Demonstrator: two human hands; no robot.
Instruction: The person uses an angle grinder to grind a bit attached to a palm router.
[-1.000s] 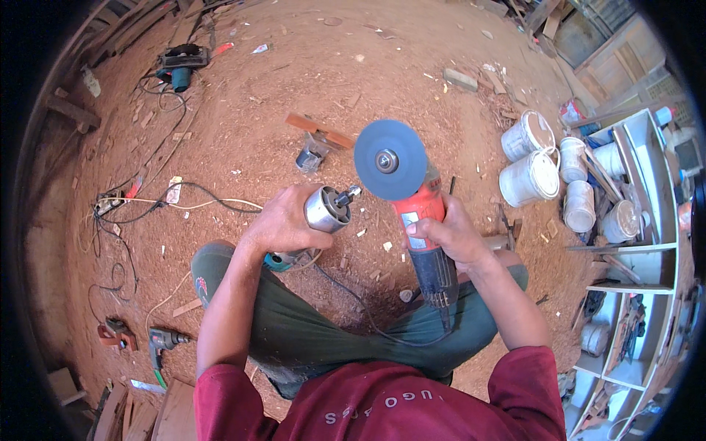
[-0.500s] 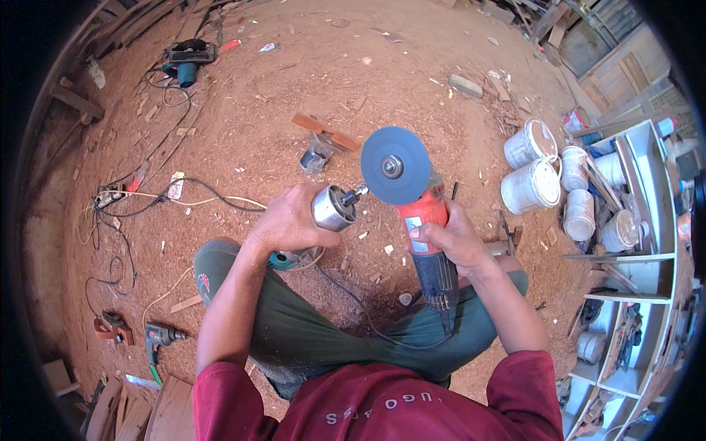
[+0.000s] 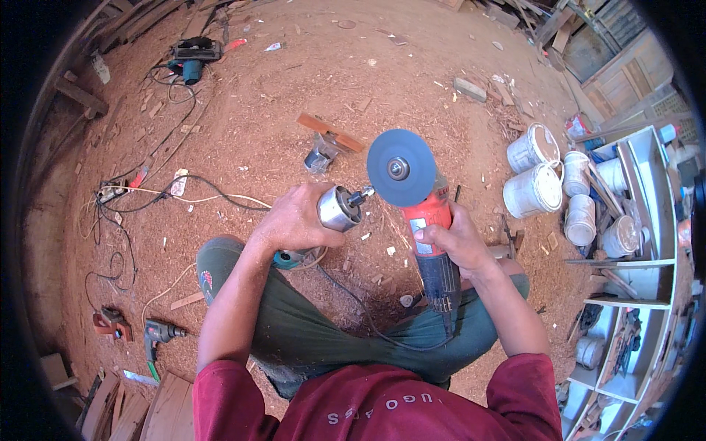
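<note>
My left hand is wrapped round a trim router with a silver cylindrical body and a teal rear end. A small bit sticks out of its collet toward the right. In my right hand is a red and black angle grinder, tilted with its grey disc up and to the left. The bit's tip lies at the disc's lower left edge; whether they touch I cannot tell. The grinder's cord runs down across my lap.
A router base with a wooden strip lies ahead on the sawdust-covered floor. A circular saw is at the far left, a drill at the near left, with tangled cords between. White buckets and a shelf stand right.
The whole view has shifted slightly to the right. Both hands keep their hold, and the router bit stays close to the grinder's disc.
</note>
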